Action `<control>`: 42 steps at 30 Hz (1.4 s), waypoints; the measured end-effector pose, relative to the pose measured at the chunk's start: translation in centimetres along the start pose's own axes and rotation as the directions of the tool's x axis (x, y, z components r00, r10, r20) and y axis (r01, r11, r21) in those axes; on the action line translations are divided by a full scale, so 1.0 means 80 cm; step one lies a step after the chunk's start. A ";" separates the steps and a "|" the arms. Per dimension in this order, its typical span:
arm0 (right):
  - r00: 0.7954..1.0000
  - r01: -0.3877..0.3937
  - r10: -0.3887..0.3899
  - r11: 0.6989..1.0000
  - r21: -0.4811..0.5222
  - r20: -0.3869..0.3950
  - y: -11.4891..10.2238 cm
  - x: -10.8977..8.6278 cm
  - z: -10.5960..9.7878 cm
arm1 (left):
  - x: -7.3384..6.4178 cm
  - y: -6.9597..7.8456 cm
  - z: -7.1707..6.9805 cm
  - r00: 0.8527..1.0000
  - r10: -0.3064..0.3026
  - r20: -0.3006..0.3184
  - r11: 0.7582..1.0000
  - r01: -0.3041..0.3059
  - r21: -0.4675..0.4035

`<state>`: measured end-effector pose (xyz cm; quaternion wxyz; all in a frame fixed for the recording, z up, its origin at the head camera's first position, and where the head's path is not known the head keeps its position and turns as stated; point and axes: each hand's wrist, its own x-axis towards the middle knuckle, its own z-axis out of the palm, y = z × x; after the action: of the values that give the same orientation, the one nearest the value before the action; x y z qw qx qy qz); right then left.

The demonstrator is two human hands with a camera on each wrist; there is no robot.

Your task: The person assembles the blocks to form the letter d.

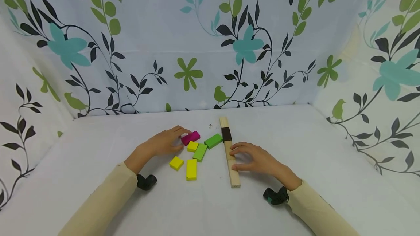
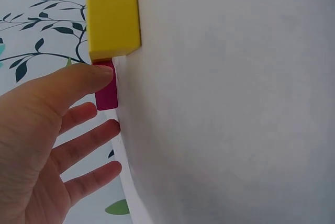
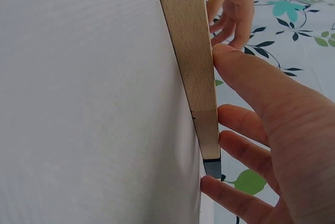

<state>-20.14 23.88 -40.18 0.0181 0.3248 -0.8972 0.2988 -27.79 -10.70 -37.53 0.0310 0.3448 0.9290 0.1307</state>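
Note:
In the head view my left hand [image 1: 165, 142] is at the left end of a magenta block [image 1: 190, 138], index finger by its far side and thumb by its near left corner. The left wrist view shows the thumb overlapping the magenta block [image 2: 106, 90], the other fingers loosely spread; firm contact cannot be told. My right hand [image 1: 259, 159] rests its thumb and fingertips along the right side of a straight row of wooden blocks [image 1: 233, 174]. A dark brown block [image 1: 226, 134] sits within that row. The right wrist view shows these fingers extended against the wood [image 3: 191, 51].
Between the hands lie two green blocks [image 1: 213, 141], a small yellow block [image 1: 192, 146], another small yellow block [image 1: 176, 163] and a longer yellow block [image 1: 191, 169]. The white tabletop [image 1: 131, 130] meets a leaf-patterned cloth [image 1: 147, 46] behind and at the sides.

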 end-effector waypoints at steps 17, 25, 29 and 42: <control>1.000 -0.024 0.024 0.999 0.029 0.008 -0.003 0.000 0.000 | 0.024 -0.003 -0.003 0.984 0.066 0.166 0.990 -0.043 -0.134; 1.000 -0.021 0.021 0.999 0.027 0.009 -0.004 0.000 0.000 | 0.030 0.003 -0.003 0.977 0.040 0.208 0.994 -0.018 -0.104; 1.000 -0.025 0.025 0.999 0.031 0.010 -0.004 0.001 -0.001 | 0.031 0.002 -0.003 0.979 0.046 0.197 0.995 -0.027 -0.095; 1.000 -0.016 0.016 0.999 0.033 0.002 -0.003 -0.002 0.002 | 0.024 0.004 -0.012 0.982 -0.011 0.188 1.000 0.015 -0.020</control>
<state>-19.87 23.73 -40.21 0.0096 0.3179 -0.8948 0.3132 -29.21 -9.46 -36.50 0.1233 0.3493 0.9226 0.1074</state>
